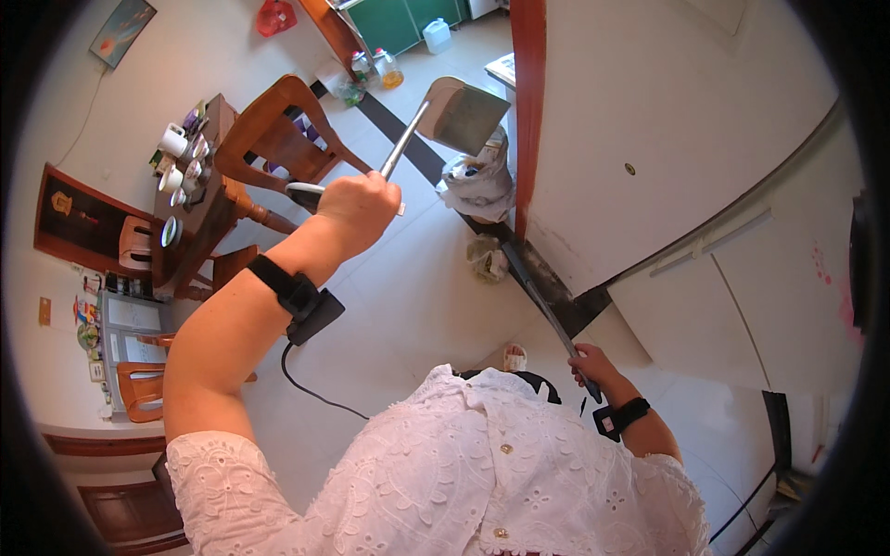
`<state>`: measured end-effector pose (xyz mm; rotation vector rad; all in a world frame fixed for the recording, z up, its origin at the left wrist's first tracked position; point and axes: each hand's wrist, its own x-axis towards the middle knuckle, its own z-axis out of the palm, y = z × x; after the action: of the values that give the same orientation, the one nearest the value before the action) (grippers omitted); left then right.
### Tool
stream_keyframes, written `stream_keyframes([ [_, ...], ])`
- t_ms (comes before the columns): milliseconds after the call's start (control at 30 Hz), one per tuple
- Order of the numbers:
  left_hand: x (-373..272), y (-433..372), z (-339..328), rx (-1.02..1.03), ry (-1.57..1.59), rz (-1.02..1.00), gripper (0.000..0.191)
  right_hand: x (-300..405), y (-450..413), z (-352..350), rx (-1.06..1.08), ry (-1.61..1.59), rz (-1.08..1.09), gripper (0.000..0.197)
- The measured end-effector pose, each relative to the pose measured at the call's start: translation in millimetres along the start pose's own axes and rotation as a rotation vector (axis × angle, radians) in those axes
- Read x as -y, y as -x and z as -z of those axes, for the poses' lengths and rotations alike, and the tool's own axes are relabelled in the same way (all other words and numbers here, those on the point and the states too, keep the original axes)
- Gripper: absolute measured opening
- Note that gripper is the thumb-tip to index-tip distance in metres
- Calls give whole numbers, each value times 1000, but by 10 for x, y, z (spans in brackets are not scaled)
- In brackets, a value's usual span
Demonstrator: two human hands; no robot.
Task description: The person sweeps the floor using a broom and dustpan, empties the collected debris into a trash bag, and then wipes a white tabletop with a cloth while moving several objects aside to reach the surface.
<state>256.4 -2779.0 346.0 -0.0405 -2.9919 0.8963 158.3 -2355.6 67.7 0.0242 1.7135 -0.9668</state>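
Note:
My left hand [358, 208] is closed around the grip of a long-handled dustpan [452, 115], held raised out in front. Its metal tube runs up to a beige pan with a dark grey front, tilted above a waste bin [483, 191] lined with a whitish plastic bag. Contents show at the bin's mouth. In my right hand [591, 368], low by my side, is a long dark grey pole [546, 306]. It slants down towards the bin; I cannot make out what head it carries. Beside the pole's far end a clear plastic bag [488, 258] with something in it sits on the floor.
A red-brown door frame [530, 118] and white wall stand right of the bin. At left, a wooden chair [292, 139] stands by a table with mugs and bowls. Oil bottles [388, 69] and a white jug [437, 36] are on the floor ahead. White cabinets [695, 313] line the right.

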Motion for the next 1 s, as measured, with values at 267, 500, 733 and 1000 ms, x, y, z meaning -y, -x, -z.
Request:
stream_keyframes([
  [267,101,66,107,-69,37,-27,3,43,-63,55,10,6,-9,35],
  [500,78,23,72,24,146,68,3,228,-72,186,74,30,-40,42],
  [733,402,736,-130,23,334,351,8,695,-271,30,171,128,-65,35],
  [1000,874,1642,-1487,107,800,1061,8,1840,-1086,-949,350,-149,-238,12],
])
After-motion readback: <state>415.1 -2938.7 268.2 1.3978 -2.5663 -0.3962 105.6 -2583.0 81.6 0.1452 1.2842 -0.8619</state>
